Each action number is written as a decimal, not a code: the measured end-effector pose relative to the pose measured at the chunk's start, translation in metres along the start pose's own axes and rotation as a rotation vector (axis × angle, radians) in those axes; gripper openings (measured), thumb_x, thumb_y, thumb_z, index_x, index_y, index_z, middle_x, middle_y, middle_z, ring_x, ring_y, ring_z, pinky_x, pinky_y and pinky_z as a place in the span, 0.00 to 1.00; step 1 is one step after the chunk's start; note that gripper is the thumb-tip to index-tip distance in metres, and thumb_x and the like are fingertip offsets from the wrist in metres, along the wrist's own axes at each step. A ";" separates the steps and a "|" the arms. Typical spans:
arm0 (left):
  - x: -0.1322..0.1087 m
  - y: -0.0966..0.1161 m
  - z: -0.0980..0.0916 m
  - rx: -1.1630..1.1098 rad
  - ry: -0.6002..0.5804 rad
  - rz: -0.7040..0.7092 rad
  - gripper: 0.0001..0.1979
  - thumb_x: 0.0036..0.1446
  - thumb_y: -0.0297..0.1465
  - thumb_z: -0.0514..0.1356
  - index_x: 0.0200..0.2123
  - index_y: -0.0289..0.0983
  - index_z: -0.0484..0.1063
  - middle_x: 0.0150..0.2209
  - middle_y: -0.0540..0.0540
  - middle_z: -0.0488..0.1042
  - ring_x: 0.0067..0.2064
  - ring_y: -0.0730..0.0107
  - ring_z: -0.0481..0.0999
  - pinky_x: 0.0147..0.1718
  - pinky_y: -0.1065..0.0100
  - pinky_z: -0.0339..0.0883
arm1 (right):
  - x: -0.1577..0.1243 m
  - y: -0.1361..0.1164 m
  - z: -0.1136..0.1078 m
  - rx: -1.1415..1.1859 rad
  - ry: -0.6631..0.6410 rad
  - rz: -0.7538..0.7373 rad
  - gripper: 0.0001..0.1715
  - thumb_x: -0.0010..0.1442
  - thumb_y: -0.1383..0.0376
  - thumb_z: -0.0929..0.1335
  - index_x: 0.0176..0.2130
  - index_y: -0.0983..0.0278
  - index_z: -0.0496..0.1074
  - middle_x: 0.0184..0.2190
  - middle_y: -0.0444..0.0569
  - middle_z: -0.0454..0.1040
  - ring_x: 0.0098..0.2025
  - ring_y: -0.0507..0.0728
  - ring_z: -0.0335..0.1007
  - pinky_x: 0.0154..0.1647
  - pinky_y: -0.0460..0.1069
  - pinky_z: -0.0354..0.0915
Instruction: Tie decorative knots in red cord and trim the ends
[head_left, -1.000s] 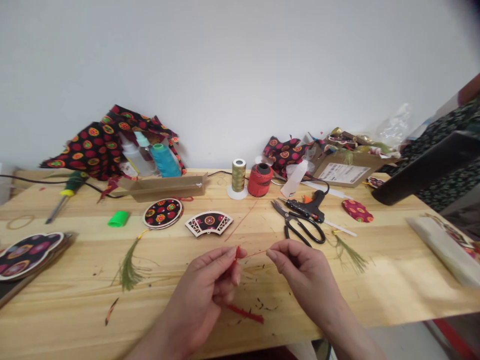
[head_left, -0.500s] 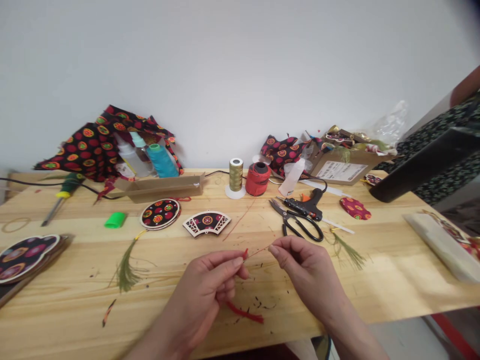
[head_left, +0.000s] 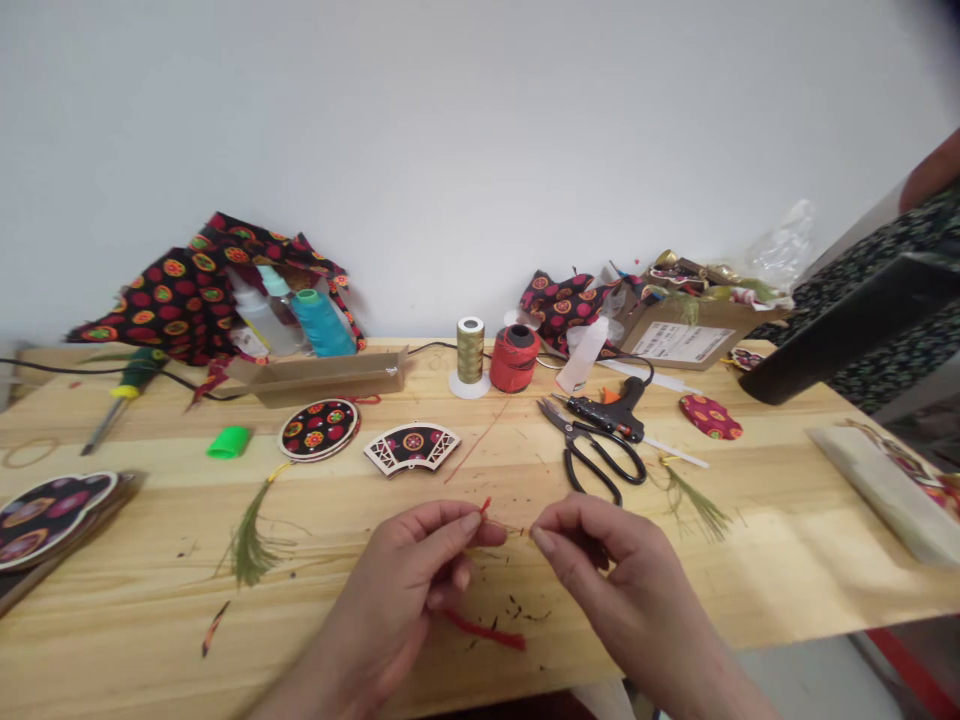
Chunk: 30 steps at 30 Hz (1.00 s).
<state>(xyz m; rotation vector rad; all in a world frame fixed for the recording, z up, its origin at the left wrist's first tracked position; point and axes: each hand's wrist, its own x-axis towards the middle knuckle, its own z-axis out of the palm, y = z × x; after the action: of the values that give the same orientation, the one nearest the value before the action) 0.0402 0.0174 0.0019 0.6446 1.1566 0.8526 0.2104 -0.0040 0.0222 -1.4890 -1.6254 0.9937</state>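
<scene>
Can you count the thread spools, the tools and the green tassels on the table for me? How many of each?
Thread spools: 3 (gold spool, red spool, blue spool)
Tools: 3 (scissors, glue gun, screwdriver)
Green tassels: 2 (left tassel, right tassel)
Total: 8

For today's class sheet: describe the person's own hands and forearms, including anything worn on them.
The left hand and right hand are bare: no gloves, rings or watch show, and no sleeve covers the forearms in view. The nails are short and unpainted.
</scene>
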 end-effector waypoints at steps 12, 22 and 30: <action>0.003 0.000 -0.004 -0.113 0.040 0.040 0.04 0.44 0.28 0.64 0.22 0.33 0.74 0.20 0.53 0.69 0.16 0.86 0.51 0.15 0.79 0.43 | -0.011 -0.002 0.012 -0.386 -0.365 -0.311 0.06 0.55 0.71 0.64 0.31 0.64 0.70 0.27 0.46 0.71 0.28 0.52 0.66 0.26 0.45 0.58; -0.010 0.004 0.003 0.200 -0.240 -0.006 0.04 0.44 0.28 0.65 0.21 0.34 0.76 0.21 0.48 0.72 0.26 0.69 0.69 0.26 0.69 0.64 | 0.015 -0.029 -0.008 -0.356 -0.351 -0.350 0.07 0.59 0.70 0.63 0.31 0.63 0.69 0.30 0.44 0.69 0.33 0.51 0.64 0.34 0.45 0.58; -0.006 -0.001 -0.006 -0.038 -0.196 0.032 0.08 0.42 0.31 0.67 0.19 0.34 0.74 0.15 0.53 0.67 0.18 0.81 0.55 0.18 0.76 0.48 | 0.027 0.001 0.008 -0.127 -0.171 -0.191 0.07 0.56 0.71 0.66 0.27 0.64 0.69 0.26 0.42 0.69 0.30 0.49 0.64 0.31 0.44 0.59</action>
<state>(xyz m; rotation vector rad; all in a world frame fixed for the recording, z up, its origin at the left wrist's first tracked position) 0.0332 0.0117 0.0026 0.7014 0.9535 0.8171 0.2015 0.0219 0.0180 -1.3290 -1.9442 0.9466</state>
